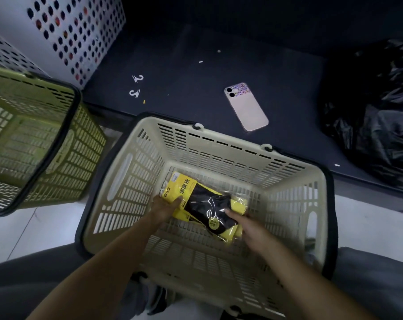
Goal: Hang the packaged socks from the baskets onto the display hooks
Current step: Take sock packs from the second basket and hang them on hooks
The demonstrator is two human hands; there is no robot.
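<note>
A beige plastic basket (219, 148) sits in front of me with packaged socks (205, 204) at its bottom: yellow card, black socks, clear wrap. Both my arms reach down into it. My left hand (164, 207) grips the yellow card end of the top pack. My right hand (244, 224) holds the pack's lower right end, fingers over the plastic. More yellow packs lie underneath. An olive green basket (64, 139) with nothing visible inside stands to the left. No display hooks on a rack are in sight.
A dark low shelf (195, 72) lies beyond the basket with a pink phone (246, 107), two loose white plastic hooks (135, 85) and small scraps. A black plastic bag (376, 102) fills the right. A white perforated panel (75, 31) stands at upper left.
</note>
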